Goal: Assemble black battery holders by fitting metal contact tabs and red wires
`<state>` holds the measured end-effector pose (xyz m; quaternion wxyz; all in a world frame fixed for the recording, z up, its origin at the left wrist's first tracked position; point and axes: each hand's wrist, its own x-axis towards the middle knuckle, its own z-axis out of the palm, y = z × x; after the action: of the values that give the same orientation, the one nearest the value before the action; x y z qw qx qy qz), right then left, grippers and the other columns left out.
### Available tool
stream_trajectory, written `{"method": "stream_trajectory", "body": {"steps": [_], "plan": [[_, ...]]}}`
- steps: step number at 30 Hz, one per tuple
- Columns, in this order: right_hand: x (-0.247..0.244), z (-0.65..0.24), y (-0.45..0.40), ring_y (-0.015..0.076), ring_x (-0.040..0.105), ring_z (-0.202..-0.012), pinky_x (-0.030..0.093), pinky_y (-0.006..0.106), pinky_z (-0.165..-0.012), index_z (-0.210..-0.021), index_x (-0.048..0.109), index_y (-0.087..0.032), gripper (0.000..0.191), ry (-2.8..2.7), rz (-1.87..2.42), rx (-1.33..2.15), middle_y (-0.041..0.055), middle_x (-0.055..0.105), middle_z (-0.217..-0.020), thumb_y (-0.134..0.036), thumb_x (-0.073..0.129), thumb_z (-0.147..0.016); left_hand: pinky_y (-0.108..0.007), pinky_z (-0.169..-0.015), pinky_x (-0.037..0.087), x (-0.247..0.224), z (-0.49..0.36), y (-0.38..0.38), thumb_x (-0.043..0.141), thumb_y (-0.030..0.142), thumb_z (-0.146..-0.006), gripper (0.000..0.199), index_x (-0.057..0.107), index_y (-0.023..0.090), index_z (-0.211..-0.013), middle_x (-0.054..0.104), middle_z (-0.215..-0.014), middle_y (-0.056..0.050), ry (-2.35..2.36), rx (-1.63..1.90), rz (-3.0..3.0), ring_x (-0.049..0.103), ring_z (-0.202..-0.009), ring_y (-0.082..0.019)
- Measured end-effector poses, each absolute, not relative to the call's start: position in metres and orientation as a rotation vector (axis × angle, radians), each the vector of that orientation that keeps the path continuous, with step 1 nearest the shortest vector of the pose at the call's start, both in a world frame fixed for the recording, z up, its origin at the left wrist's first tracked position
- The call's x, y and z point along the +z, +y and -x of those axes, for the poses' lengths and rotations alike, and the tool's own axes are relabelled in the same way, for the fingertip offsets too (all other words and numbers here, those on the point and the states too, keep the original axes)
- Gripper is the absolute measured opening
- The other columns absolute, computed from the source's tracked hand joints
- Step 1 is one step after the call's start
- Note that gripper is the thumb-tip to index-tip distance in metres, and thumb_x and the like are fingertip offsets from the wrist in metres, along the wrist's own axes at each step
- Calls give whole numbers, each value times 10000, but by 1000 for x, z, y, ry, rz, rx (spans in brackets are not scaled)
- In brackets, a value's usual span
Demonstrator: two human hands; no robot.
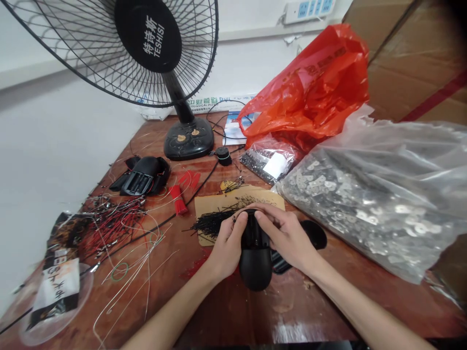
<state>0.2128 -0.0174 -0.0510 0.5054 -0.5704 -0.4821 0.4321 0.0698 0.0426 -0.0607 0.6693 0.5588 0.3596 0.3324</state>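
Observation:
Between my two hands is a black plastic housing [256, 270], its rounded end toward me and a recessed compartment at its far end. My left hand [230, 243] is closed on its left side, thumb along the compartment's edge. Gripping the right side, my right hand [282, 236] has its thumb near the same recess; the fingers under the housing are hidden. Beneath lies a tan sheet [275, 197] with a bundle of thin black wires [209, 222] left of my hands. Another black part [314, 235] shows partly behind my right wrist.
A similar black housing [146, 170] and red wires [115, 221] lie left. The fan's base [188, 141] stands at the back. On the right are a clear bag [365, 204] of metal pieces and a red plastic bag [314, 92]. A plastic lid [85, 287] sits front left.

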Motion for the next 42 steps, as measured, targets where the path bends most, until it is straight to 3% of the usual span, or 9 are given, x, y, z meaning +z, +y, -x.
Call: {"method": "stream_trajectory", "body": {"steps": [5, 10, 12, 16, 20, 23, 34, 39, 42], "plan": [[-48, -209, -20, 81, 457, -502, 372, 212, -449, -1328, 595, -262, 407, -1170, 1329, 1054, 20, 600, -797, -468, 479, -997, -276, -978, 427, -61, -69, 42, 564, 382, -935, 336, 736, 155, -1113, 698, -1109, -55, 855, 841, -1123, 588, -1090, -208], [-50, -204, -22, 102, 391, -492, 303, 222, -438, -1353, 586, -271, 432, -1119, 1304, 1082, 6, 490, -652, -483, 462, -998, -281, -936, 440, -52, -68, 41, 493, 343, -970, 338, 744, 157, -1098, 703, -1092, -68, 657, 860, -1219, 605, -1044, -220], [-51, -204, -23, 99, 342, -466, 279, 230, -425, -1354, 591, -275, 434, -1128, 1326, 1069, 14, 515, -660, -482, 471, -992, -284, -924, 444, -50, -68, 40, 483, 357, -972, 353, 743, 153, -1094, 704, -1083, -73, 638, 874, -1206, 611, -1030, -225], [-51, -204, -22, 87, 375, -476, 387, 245, -492, -1336, 607, -306, 389, -1140, 1357, 999, 39, 654, -883, -446, 500, -988, -278, -943, 439, -50, -67, 38, 465, 303, -982, 332, 737, 159, -1107, 699, -1110, -64, 601, 856, -1262, 609, -1052, -215], [-51, -201, -20, 137, 619, -819, 504, 262, -816, -1273, 652, -269, 323, -1124, 1243, 960, 40, 676, -1127, -366, 541, -985, -237, -983, 418, -51, -67, 39, 475, 279, -992, 302, 742, 196, -1107, 711, -1090, -24, 667, 862, -1337, 615, -1059, -175], [-52, -198, -20, 162, 635, -1025, 489, 258, -927, -1238, 669, -230, 300, -1050, 1177, 980, 44, 677, -1182, -337, 555, -982, -225, -969, 426, -51, -67, 39, 485, 297, -994, 300, 732, 203, -1136, 713, -1103, -22, 680, 854, -1404, 623, -1056, -167], [-52, -196, -21, 154, 662, -1004, 510, 234, -898, -1229, 678, -221, 297, -1035, 1204, 925, 43, 695, -1156, -325, 568, -974, -255, -948, 449, -52, -67, 37, 475, 339, -995, 346, 708, 170, -1188, 705, -1148, -61, 672, 834, -1425, 633, -1066, -198], [-55, -198, -18, 142, 635, -974, 492, 234, -904, -1203, 690, -231, 285, -1036, 1171, 938, 36, 684, -1081, -350, 555, -982, -281, -999, 434, -57, -70, 40, 545, 338, -925, 314, 756, 144, -1054, 720, -1098, -66, 758, 864, -1291, 623, -1083, -221], [-54, -198, -16, 104, 564, -751, 491, 192, -659, -1248, 656, -243, 355, -945, 1185, 1099, 29, 635, -925, -443, 526, -985, -305, -959, 465, -57, -72, 43, 569, 383, -878, 324, 758, 134, -965, 737, -977, -71, 812, 831, -1059, 656, -975, -223]]}}
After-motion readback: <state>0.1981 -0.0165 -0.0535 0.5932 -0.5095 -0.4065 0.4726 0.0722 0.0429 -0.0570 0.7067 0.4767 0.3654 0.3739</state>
